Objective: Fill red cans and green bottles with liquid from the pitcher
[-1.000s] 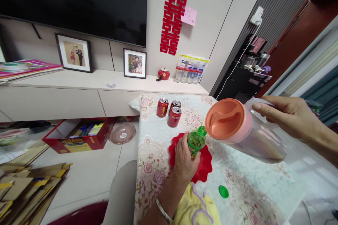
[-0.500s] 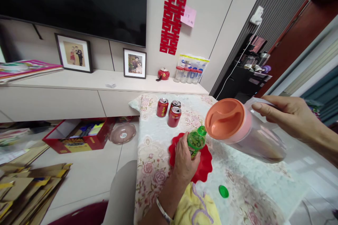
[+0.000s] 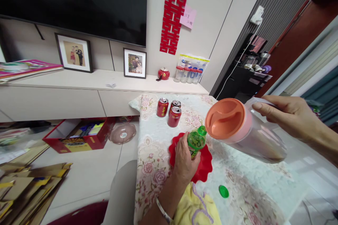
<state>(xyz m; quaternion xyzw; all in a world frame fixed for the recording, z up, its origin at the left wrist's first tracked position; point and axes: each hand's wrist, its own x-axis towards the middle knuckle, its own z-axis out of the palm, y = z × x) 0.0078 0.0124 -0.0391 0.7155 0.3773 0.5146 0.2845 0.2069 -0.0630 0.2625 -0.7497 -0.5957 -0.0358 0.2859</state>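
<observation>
My left hand is wrapped round a green plastic bottle, which is uncapped and stands over a red scalloped plate. By its handle, my right hand grips a clear pitcher with an orange lid. The pitcher is tilted, lid end toward the bottle's mouth, and some brownish liquid lies low in its far end. Whether anything flows between them I cannot tell. A green bottle cap rests on the flowered tablecloth. Near my left wrist lies a yellow cloth with purple trim.
Three red drink cans stand toward the table's back. Behind, a low cabinet bears photo frames, a red pot and several lidded jars. On the floor at left are a red box and flattened cardboard.
</observation>
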